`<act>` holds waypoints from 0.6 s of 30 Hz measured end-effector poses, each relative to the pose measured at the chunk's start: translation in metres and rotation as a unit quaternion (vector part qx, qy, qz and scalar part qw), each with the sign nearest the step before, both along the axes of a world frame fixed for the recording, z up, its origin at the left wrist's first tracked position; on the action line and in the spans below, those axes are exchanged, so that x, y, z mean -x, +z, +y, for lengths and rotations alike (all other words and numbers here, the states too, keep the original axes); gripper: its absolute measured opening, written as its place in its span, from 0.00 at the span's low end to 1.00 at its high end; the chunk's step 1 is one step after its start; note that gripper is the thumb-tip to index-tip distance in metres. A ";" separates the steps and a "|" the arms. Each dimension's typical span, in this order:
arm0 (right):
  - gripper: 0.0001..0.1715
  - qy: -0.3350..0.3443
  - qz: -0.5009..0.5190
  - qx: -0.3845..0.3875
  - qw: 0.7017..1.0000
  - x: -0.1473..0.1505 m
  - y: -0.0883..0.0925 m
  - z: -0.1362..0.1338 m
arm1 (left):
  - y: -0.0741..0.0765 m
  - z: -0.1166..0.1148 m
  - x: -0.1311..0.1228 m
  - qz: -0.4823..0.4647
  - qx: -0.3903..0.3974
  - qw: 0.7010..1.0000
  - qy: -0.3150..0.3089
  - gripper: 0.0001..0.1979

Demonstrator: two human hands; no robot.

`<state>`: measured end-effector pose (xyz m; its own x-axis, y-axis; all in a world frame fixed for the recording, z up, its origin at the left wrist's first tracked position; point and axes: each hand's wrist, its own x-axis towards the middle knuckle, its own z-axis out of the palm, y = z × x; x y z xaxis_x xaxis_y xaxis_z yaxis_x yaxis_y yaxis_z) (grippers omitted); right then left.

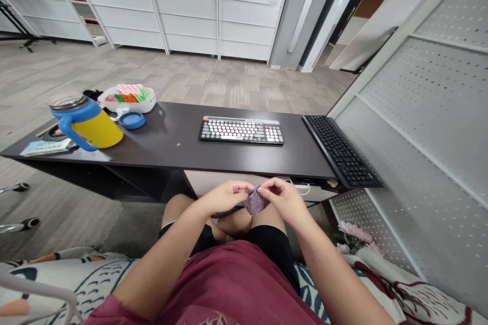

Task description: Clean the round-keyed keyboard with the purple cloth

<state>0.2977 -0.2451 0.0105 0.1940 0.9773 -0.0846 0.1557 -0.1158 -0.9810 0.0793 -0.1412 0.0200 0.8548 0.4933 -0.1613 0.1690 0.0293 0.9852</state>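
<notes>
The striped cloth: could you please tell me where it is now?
In the head view, the cloth is just right of centre in the lower half, held between the left hand and right hand, over the lap by the desk.

This is probably an office: keyboards (242,130), dark desk (171,119), white panels (186,5).

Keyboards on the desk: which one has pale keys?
The mid-desk keyboard: its keys are mostly white and grey, with a few red. The far-right keyboard, angled beside the perforated panel, has black keys.
</notes>
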 end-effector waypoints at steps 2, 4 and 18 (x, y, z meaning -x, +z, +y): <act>0.24 0.000 0.004 0.003 1.000 0.000 0.000 0.000 | 0.000 0.000 0.000 -0.003 -0.005 1.000 -0.012 0.17; 0.25 0.000 0.008 0.005 1.000 0.000 -0.001 0.000 | 0.001 0.001 0.000 -0.001 -0.015 1.000 -0.019 0.18; 0.29 -0.006 0.087 0.017 0.996 0.003 0.000 0.002 | -0.002 0.001 0.002 0.020 -0.062 0.997 -0.040 0.18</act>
<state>0.2945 -0.2433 0.0105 0.1855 0.9711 -0.1501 -0.0181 -0.1493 -0.9886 0.0770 -0.1400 0.0178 0.8865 0.4414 -0.1389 0.2055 -0.1066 0.9728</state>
